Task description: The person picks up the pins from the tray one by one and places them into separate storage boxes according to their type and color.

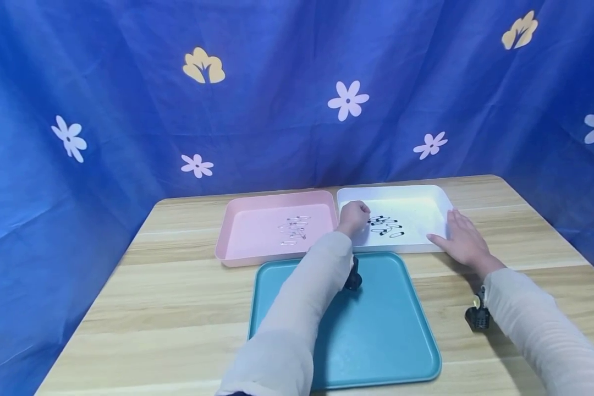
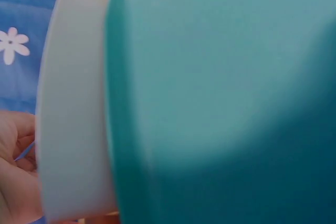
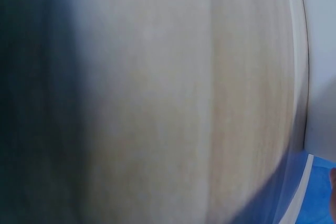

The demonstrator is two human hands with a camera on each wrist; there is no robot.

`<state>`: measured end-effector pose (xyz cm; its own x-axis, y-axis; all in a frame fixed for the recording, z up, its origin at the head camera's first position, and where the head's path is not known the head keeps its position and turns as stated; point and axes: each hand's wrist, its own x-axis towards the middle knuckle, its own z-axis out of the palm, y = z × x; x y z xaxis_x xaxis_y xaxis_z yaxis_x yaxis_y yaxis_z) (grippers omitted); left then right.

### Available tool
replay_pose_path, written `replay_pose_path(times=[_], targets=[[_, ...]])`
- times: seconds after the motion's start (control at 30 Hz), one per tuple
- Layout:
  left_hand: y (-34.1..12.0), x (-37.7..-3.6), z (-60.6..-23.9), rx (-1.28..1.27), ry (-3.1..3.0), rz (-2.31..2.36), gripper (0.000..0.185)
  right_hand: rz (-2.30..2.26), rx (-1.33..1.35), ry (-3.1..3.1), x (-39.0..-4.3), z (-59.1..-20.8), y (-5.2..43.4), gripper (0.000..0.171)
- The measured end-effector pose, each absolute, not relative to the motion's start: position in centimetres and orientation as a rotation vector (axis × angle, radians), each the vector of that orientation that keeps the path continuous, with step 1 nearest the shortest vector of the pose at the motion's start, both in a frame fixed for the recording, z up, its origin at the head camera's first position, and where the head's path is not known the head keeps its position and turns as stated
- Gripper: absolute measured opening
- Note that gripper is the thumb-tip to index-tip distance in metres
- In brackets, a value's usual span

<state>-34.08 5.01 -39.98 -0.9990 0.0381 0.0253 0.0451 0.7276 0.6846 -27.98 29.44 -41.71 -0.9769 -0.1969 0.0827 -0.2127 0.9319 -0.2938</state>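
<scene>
My left hand (image 1: 355, 215) hovers curled over the left part of the white tray (image 1: 425, 192), right beside a small cluster of black safety pins (image 1: 386, 225). In the left wrist view its fingers (image 2: 16, 171) are curled round a thin pin-like sliver (image 2: 25, 153), behind the white tray's rim (image 2: 73, 129). My right hand (image 1: 462, 240) lies flat with straight fingers against the white tray's front right corner and holds nothing. The pink tray (image 1: 237, 220) to the left holds several silver safety pins (image 1: 293, 229). A bare teal tray (image 1: 376, 330) sits in front, under my left forearm.
The three trays stand on a light wooden table (image 1: 168, 297). The right wrist view shows only blurred tabletop (image 3: 184, 103) and the white tray's edge (image 3: 323, 77). A blue flowered cloth (image 1: 277, 82) hangs behind and at both sides.
</scene>
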Motion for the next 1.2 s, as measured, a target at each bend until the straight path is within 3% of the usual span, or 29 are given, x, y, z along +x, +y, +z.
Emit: replay_pose_path(times=[0.2,0.43,0.9,1.2], targets=[[3.8,-36.0,-40.8,-0.235,-2.855,-1.224,0.008,0.485,0.331,-3.025,-28.5,-41.7,29.7,0.093],[1.7,-30.8,-36.4,-0.140,-2.866,-1.420,0.017,0.473,0.325,-3.010,-28.6,-41.5,29.7,0.092],[-7.8,-27.6,-35.6,-0.473,-2.838,-1.060,0.017,0.507,0.357,-2.910,-27.9,-40.8,29.1,0.079],[-15.0,-25.3,-35.8,-0.449,-2.877,-0.564,0.048,0.618,0.376,-2.920,-27.7,-39.7,30.3,0.077]])
